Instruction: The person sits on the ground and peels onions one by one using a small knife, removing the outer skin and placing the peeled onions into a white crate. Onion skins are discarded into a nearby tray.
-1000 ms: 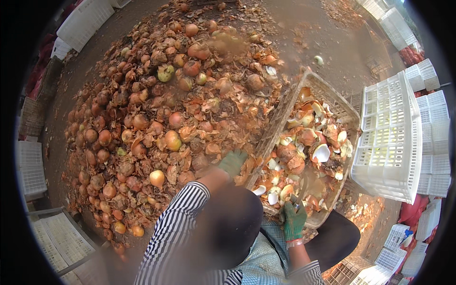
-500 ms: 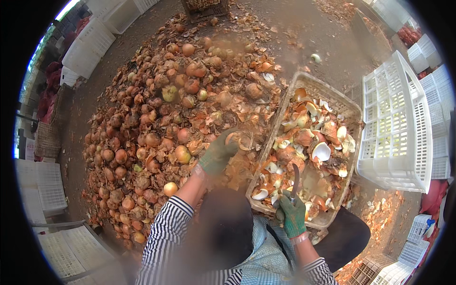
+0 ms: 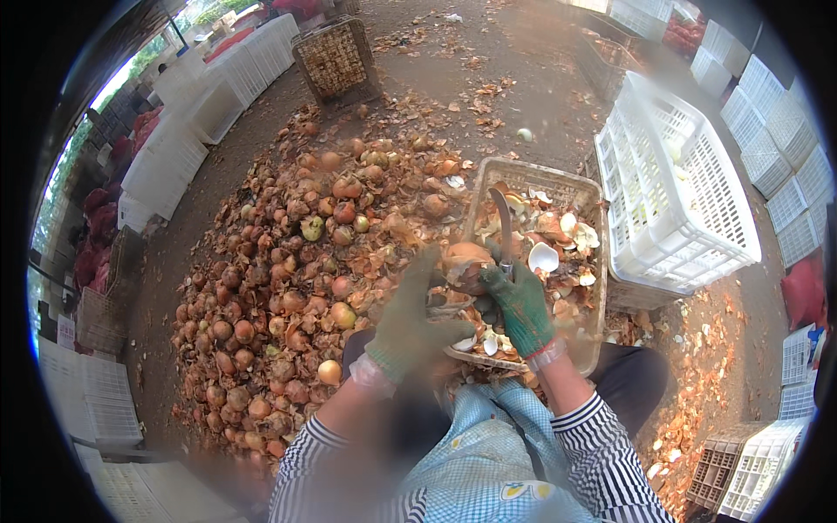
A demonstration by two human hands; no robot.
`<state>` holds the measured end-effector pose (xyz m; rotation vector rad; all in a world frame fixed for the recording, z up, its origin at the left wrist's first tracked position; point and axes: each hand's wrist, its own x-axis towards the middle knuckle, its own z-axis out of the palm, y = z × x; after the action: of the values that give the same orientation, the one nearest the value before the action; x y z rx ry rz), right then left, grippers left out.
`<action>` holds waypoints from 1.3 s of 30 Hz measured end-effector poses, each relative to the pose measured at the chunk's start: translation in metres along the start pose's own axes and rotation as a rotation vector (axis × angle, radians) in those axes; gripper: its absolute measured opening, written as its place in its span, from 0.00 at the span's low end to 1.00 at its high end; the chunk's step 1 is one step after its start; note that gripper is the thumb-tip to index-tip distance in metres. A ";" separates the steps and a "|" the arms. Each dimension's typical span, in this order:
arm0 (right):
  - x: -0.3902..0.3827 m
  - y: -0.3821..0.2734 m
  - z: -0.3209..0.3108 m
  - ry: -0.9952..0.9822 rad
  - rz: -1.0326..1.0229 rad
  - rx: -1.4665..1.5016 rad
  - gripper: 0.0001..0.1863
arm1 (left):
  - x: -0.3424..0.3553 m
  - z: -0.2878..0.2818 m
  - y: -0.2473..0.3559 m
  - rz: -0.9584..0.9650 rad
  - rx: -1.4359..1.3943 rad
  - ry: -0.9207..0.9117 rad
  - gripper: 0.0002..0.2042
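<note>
My right hand (image 3: 516, 305), in a green glove, is closed on the handle of a curved knife (image 3: 503, 218), whose blade points up and away. Between my two hands is a brown-skinned onion (image 3: 466, 259), above the crate's near left part. My left hand (image 3: 414, 318), also gloved in green and slightly blurred, curves round the onion's left side, its thumb lower down. The right fingers are close against the onion's other side. Below my hands stands a dirty shallow crate (image 3: 593, 327) of peels and onion pieces, including a white cup-shaped piece (image 3: 542, 257).
A large heap of unpeeled onions (image 3: 288, 301) and dry skins spreads to the left. A white slatted crate (image 3: 680, 209) with pale onions inside stands at right. A brown crate (image 3: 336, 65) is at the far side. Stacked white crates (image 3: 161, 183) line the left edge.
My left hand has come from the heap toward the right hand, and the onion is now between them. The right hand has risen slightly with the knife. The view has shifted.
</note>
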<state>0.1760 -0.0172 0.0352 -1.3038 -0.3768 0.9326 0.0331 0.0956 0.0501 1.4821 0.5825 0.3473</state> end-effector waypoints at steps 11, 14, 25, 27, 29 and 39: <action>-0.124 -0.004 -0.059 -0.230 -0.286 -0.911 0.18 | -0.056 0.020 -0.070 -0.039 -0.811 -0.156 0.34; -0.136 0.004 -0.066 -0.278 -0.242 -0.901 0.17 | -0.060 0.031 -0.065 -0.062 -0.798 -0.090 0.35; -0.135 0.000 -0.087 -0.525 -0.117 -0.874 0.14 | -0.075 0.036 -0.081 -0.403 -1.213 -0.240 0.41; -0.138 0.008 -0.090 -0.496 -0.284 -0.968 0.14 | -0.075 0.038 -0.081 -0.332 -1.211 -0.301 0.42; -0.142 0.008 -0.091 -0.478 -0.318 -1.011 0.15 | -0.079 0.044 -0.069 -0.334 -1.136 -0.202 0.43; -0.151 0.019 -0.100 -0.369 -0.213 -1.000 0.14 | -0.075 0.048 -0.054 -0.370 -0.926 -0.283 0.40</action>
<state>0.1494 -0.1970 0.0293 -1.9216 -1.3669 0.8120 -0.0086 0.0103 0.0073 0.5004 0.3690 0.0798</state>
